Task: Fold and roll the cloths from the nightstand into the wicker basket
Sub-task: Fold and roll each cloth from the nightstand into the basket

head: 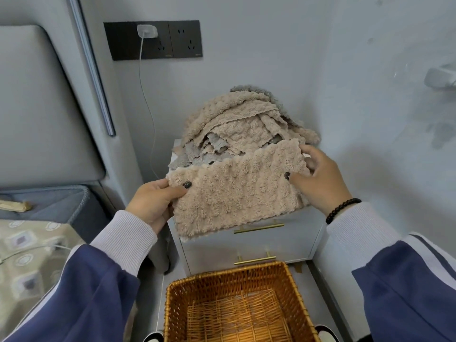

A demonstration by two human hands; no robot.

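Observation:
A beige fluffy cloth (237, 193) hangs spread in the air in front of the nightstand (291, 233). My left hand (154, 201) pinches its upper left corner and my right hand (318, 176) pinches its upper right corner. Behind it, a pile of beige and grey cloths (241, 124) lies heaped on the nightstand's top. The wicker basket (172, 304) stands on the floor below, in front of the drawers, and nothing shows inside it.
A padded headboard (42, 107) and the bed (27, 248) are at the left. A charger and cable (147, 32) hang from the wall sockets above the nightstand. Two gold drawer handles (259, 228) face me. A wall stands close at the right.

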